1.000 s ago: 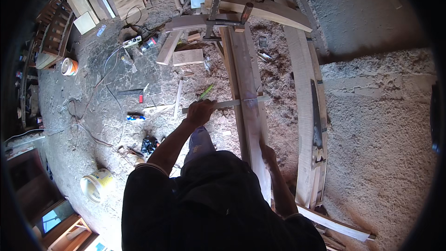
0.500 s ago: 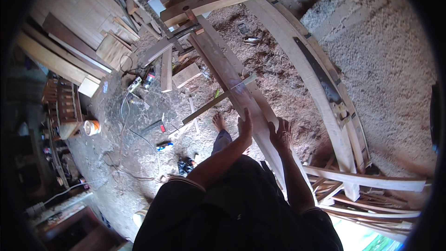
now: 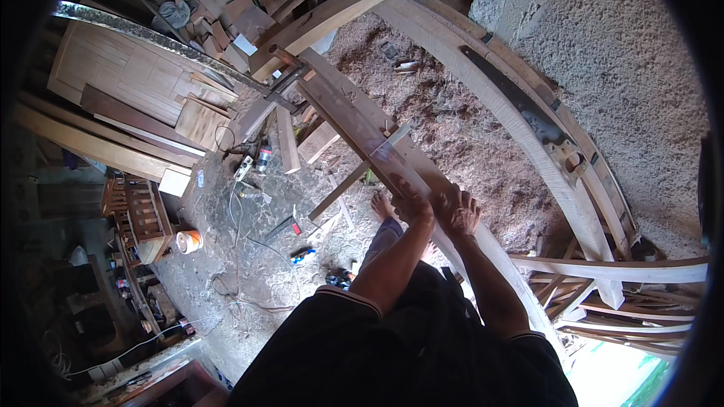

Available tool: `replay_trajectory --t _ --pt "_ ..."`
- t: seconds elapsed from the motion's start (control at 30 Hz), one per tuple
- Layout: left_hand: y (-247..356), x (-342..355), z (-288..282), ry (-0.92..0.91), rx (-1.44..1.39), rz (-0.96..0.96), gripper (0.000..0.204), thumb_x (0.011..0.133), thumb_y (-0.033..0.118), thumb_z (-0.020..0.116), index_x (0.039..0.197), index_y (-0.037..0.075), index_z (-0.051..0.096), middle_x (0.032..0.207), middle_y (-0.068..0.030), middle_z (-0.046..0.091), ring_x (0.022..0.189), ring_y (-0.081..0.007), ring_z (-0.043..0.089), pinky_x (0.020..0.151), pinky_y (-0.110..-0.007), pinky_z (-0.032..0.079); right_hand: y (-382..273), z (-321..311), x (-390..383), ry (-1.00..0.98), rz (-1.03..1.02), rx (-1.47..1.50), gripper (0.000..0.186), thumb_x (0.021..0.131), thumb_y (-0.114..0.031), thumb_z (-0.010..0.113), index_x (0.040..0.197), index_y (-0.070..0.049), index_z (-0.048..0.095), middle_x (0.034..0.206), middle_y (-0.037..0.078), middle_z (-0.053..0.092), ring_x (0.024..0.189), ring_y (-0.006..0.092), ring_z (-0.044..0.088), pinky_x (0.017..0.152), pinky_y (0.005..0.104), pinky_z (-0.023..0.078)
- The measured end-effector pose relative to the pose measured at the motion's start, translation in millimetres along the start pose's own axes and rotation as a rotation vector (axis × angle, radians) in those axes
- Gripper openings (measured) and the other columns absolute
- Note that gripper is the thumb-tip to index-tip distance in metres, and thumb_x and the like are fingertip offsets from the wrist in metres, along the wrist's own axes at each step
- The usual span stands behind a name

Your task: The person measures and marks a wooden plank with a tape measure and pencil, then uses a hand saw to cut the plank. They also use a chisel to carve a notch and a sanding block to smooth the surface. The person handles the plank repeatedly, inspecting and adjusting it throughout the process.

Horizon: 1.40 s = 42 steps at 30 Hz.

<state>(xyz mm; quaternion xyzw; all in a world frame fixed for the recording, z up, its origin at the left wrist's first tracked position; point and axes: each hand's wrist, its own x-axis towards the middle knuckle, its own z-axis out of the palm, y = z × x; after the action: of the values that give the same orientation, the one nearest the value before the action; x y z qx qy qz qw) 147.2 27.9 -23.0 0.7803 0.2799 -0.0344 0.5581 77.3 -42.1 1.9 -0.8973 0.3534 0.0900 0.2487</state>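
Note:
A long wooden board [image 3: 351,113] runs slantwise from the upper middle toward my body, with a second plank [image 3: 422,160] along its right side. My left hand [image 3: 413,205] is closed over the board's left edge, fingers curled. Just right of it, my right hand [image 3: 458,213] grips the plank's right side with bent fingers. Both hands sit close together in front of me. A thin wooden crosspiece [image 3: 339,192] lies across under the board farther up. At the far end a metal clamp [image 3: 286,92] with a wooden handle holds the work.
On the right, a handsaw [image 3: 520,105] lies on a long curved timber [image 3: 483,98] over shavings. Stacked boards [image 3: 128,117], a bucket [image 3: 188,241] and a small wooden slatted piece [image 3: 139,215] stand left. Cords and tools litter the floor. Curved strips [image 3: 626,271] are piled lower right.
My hands were flatter along the board; now their fingers are curled around it. The view has shifted and turned slightly, while the board and crosspiece keep their arrangement.

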Motion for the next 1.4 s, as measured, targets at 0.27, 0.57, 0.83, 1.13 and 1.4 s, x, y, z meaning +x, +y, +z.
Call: replay_trajectory --t 0.27,0.57,0.83,1.13,1.4 --pt "8.8 -2.6 1.4 0.070 0.038 0.123 0.062 0.102 0.053 0.046 0.145 0.007 0.051 0.132 -0.0223 0.061 0.113 -0.0371 0.063 0.096 -0.046 0.047 0.7 0.4 0.6 -0.021 0.017 0.006 0.059 0.098 -0.057 0.043 0.138 -0.014 0.046 0.126 0.020 0.054 0.120 0.0378 0.050 0.101 0.0550 0.035" --pt "-112.7 74.4 30.0 -0.137 -0.341 0.123 0.046 0.104 0.011 0.036 0.149 0.002 0.038 0.135 -0.0130 0.056 0.111 -0.0220 0.061 0.093 -0.036 0.057 -0.2 4.8 0.3 0.041 0.022 -0.015 0.069 0.096 -0.060 0.045 0.146 -0.013 0.041 0.136 0.019 0.051 0.130 0.0376 0.046 0.107 0.0580 0.032" --pt "-92.3 78.2 40.6 -0.646 -0.119 -0.247 0.052 0.102 0.019 0.041 0.151 0.003 0.034 0.140 -0.0143 0.051 0.118 -0.0245 0.056 0.098 -0.038 0.052 5.0 8.7 -7.6 0.066 -0.026 0.062 0.069 0.098 -0.057 0.045 0.152 -0.015 0.036 0.140 0.014 0.048 0.133 0.0325 0.044 0.113 0.0577 0.027" --pt "-72.1 73.9 59.1 -0.903 0.290 -0.307 0.060 0.100 0.027 0.046 0.153 0.005 0.030 0.146 -0.0157 0.045 0.125 -0.0274 0.051 0.103 -0.040 0.047 39.8 19.1 -151.9 0.521 -0.079 0.249 0.046 0.095 -0.030 0.059 0.139 -0.018 0.052 0.121 0.008 0.059 0.118 0.0261 0.057 0.099 0.0458 0.043" --pt "-53.2 87.4 60.7 -0.789 0.598 -0.116 0.069 0.097 0.035 0.050 0.155 0.006 0.026 0.151 -0.0170 0.040 0.131 -0.0299 0.046 0.107 -0.042 0.042 100.1 130.7 -364.0 0.498 0.643 0.462 0.044 0.094 -0.027 0.060 0.136 -0.014 0.055 0.124 0.014 0.061 0.116 0.0332 0.059 0.102 0.0444 0.046"
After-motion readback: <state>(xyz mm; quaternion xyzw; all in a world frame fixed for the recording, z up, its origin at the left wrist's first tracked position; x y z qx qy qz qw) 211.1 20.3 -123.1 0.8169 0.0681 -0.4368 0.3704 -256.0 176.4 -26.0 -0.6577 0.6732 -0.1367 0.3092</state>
